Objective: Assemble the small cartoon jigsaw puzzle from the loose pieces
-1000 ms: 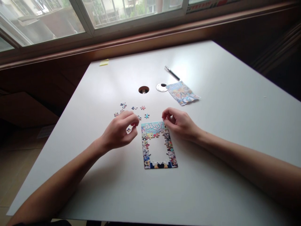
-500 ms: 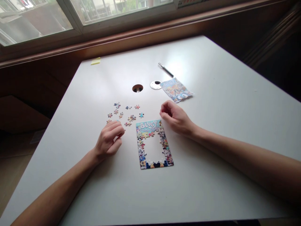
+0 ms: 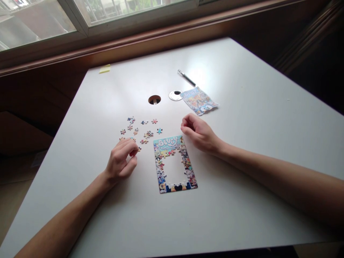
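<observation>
A partly assembled jigsaw puzzle (image 3: 161, 144) lies flat between my hands, its picture border joined around a white middle. Left of it, my left hand (image 3: 122, 159) rests on the table with loosely bent fingers, thumb apart from the index finger. Its fingertips are close to a loose puzzle piece (image 3: 139, 148) and partly hide others behind. My right hand (image 3: 200, 132) lies on its side by the puzzle's upper right corner, fingers curled in and thumb against them. Whatever may be inside that closed hand is hidden. Several more loose pieces, including a blue one (image 3: 159, 131), lie beyond my left hand.
A printed picture packet (image 3: 200, 100) lies beyond my right hand, with a dark pen (image 3: 186, 77) behind it. A round cable hole (image 3: 154, 100) and its loose cover (image 3: 174, 95) are nearby. Yellow paper (image 3: 104, 68) sits at the table's far left corner.
The thumb and index finger of my left hand have parted a little. My right hand keeps its pose. The whole view has shifted slightly.
</observation>
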`<state>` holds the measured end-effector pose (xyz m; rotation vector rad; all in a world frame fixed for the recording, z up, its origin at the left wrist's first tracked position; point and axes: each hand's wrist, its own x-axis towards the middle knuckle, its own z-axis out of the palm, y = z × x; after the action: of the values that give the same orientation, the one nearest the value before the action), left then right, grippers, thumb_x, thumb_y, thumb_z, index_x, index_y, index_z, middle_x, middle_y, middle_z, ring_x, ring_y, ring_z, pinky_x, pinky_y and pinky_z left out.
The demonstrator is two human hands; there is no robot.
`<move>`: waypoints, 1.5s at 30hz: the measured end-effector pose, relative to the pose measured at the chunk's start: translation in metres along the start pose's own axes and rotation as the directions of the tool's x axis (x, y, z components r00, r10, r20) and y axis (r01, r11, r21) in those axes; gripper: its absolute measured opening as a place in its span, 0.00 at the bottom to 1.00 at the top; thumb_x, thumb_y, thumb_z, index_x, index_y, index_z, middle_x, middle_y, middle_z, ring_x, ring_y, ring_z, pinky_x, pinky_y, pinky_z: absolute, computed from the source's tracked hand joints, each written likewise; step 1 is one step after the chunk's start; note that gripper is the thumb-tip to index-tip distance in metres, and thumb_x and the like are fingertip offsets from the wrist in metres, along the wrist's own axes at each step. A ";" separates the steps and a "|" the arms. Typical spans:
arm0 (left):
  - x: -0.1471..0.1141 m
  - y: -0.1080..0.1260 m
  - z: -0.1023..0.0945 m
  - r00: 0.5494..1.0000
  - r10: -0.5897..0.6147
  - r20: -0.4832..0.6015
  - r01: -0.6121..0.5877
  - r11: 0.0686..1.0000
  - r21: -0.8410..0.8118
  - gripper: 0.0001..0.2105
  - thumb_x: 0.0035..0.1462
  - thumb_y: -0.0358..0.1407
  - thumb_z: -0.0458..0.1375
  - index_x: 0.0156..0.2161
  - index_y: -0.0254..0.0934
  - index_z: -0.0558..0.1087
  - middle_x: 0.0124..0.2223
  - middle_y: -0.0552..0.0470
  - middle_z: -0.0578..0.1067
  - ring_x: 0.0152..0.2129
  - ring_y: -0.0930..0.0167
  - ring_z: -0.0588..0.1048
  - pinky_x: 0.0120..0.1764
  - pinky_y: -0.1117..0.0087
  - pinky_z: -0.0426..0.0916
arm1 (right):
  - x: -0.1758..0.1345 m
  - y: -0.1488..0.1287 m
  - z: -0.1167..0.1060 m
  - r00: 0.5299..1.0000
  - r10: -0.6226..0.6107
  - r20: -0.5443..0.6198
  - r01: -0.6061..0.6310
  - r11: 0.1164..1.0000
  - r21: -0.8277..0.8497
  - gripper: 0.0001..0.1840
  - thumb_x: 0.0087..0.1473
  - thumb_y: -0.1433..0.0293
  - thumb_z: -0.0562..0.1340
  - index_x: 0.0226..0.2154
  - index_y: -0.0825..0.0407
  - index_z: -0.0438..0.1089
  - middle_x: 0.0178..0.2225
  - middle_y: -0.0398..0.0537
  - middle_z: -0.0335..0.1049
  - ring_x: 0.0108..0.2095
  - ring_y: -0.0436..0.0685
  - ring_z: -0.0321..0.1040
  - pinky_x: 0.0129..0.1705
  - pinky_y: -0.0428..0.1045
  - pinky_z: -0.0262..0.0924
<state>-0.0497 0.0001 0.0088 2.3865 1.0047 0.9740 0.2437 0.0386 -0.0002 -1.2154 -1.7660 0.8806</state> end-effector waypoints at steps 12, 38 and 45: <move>-0.004 -0.004 0.001 0.998 -0.041 -0.047 0.039 0.998 -0.041 0.04 0.51 0.27 0.50 0.29 0.37 0.59 0.27 0.53 0.58 0.26 0.70 0.59 0.32 0.65 0.54 | 0.000 0.001 0.000 1.000 -0.002 0.005 0.002 1.000 -0.006 0.03 0.56 0.73 0.57 0.31 0.50 0.60 0.28 0.41 0.60 0.29 0.52 0.56 0.33 0.51 0.53; -0.007 0.006 -0.005 0.976 0.165 0.143 -0.166 0.986 -0.001 0.07 0.50 0.29 0.46 0.28 0.39 0.50 0.23 0.53 0.56 0.22 0.68 0.54 0.30 0.63 0.53 | -0.004 -0.004 -0.011 0.990 0.048 0.130 -0.066 0.988 0.139 0.06 0.43 0.73 0.53 0.21 0.49 0.52 0.23 0.41 0.49 0.27 0.54 0.47 0.30 0.52 0.42; -0.009 0.013 0.008 0.886 0.391 0.250 -0.405 0.914 0.008 0.14 0.37 0.31 0.48 0.28 0.39 0.45 0.22 0.54 0.57 0.21 0.69 0.54 0.27 0.62 0.51 | -0.003 0.000 -0.012 0.981 0.104 0.166 -0.115 0.992 0.058 0.06 0.47 0.73 0.53 0.23 0.48 0.53 0.24 0.42 0.49 0.27 0.55 0.47 0.30 0.53 0.42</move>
<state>-0.0424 -0.0155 0.0066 2.7449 0.4656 0.7541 0.2556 0.0369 0.0044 -1.2359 -1.7943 1.1235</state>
